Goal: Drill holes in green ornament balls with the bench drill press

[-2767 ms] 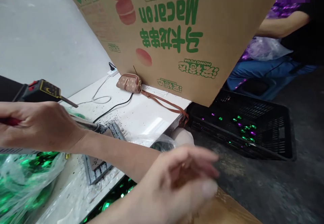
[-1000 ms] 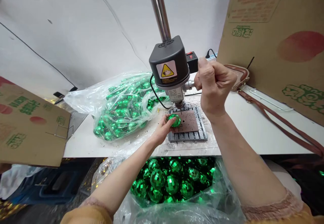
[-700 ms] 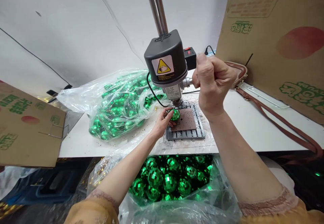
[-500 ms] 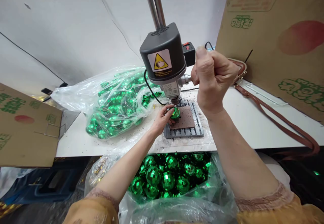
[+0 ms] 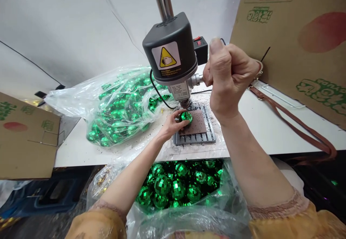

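Observation:
My left hand point(image 5: 174, 123) holds a shiny green mirrored ball point(image 5: 186, 118) between thumb and fingers, right below the chuck of a black and grey drill press point(image 5: 171, 48). Under the ball lies a brown board point(image 5: 197, 122) on the slotted metal base point(image 5: 209, 138). My right hand point(image 5: 228, 73) is closed in a fist beside the machine's right side, where a silver shaft point(image 5: 198, 79) sticks out toward it. The part gripped inside the fist is mostly hidden.
A clear bag of green balls point(image 5: 121, 109) lies left of the press. Another open bag point(image 5: 178, 188) of them stands below the table's front edge. Cardboard boxes point(image 5: 27, 134) flank both sides, and a brown strap point(image 5: 292, 123) lies at the right.
The ball now shows more fully, with my left thumb and fingers around its side. My right fist stays beside the press. The whole view has shifted slightly.

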Demonstrator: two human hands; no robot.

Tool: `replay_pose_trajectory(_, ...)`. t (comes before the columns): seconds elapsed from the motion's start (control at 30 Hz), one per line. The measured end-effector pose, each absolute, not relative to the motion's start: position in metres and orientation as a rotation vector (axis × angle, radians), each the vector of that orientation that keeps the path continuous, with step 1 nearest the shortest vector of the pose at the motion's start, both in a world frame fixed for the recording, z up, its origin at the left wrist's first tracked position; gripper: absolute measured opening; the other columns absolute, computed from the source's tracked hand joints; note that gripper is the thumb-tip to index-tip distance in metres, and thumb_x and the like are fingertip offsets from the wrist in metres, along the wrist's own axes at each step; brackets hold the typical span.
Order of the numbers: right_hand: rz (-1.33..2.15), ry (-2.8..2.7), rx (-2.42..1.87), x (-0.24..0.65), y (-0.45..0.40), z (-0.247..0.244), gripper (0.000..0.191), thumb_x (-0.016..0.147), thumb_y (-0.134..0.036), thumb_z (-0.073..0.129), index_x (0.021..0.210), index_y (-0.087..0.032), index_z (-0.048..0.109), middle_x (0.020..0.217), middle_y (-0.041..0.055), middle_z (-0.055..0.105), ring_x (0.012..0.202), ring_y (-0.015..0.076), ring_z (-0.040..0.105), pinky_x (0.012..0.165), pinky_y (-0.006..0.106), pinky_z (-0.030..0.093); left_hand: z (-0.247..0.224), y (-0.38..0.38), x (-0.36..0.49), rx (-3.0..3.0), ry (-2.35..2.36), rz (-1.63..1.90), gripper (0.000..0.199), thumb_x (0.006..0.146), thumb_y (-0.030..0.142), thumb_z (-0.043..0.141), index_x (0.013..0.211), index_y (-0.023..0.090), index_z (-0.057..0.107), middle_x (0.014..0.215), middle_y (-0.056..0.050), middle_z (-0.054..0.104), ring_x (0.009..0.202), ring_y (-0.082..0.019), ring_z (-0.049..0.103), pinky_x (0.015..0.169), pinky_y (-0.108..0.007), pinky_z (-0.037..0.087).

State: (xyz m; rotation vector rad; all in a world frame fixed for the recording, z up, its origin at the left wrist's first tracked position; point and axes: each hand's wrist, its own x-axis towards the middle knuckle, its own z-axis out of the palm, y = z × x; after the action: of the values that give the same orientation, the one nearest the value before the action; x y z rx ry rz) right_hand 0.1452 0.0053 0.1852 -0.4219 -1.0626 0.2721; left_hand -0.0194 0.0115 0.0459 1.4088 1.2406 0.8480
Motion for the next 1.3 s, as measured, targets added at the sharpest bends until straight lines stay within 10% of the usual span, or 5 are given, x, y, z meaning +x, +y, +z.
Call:
replay_pose_trajectory(0.37,0.277,-1.038,-0.535,0.144,0.005,0.184,0.056,0.091,-0.050,0.055,0.053,-0.018,0.030,0.052,-0.0049,0.025,0.045,0.0018,0.033,0.051,0.023,0.032,0.034,0.009,-0.012,1.657,1.341,0.846,0.069,0.072,0.039,0.082,0.132,0.015,0.059,0.095,-0.006,0.068,0.065,-0.012,0.058,0.056,-0.022,0.047)
replay_pose_trajectory(0.63,0.285,-1.104,-0.571,0.147,0.006,0.186,0.056,0.093,-0.053,0.051,0.055,-0.019,0.027,0.054,-0.0040,0.027,0.047,0.0034,0.039,0.052,0.023,0.037,0.012,0.003,-0.005,2.012,1.425,1.056,0.055,0.078,0.040,0.079,0.125,0.018,0.062,0.121,-0.012,0.065,0.118,-0.028,0.057,0.103,-0.042,0.046)
replay_pose_trajectory(1.3,0.163,-1.017,-0.366,0.145,0.002,0.152,0.056,0.091,-0.029,0.058,0.052,-0.018,0.020,0.047,-0.0042,0.020,0.041,0.0051,0.030,0.051,0.029,0.029,0.002,0.000,-0.004,1.941,1.373,1.086,0.057,0.080,0.039,0.078,0.131,0.022,0.060,0.131,-0.011,0.060,0.131,-0.029,0.050,0.112,-0.042,0.039)
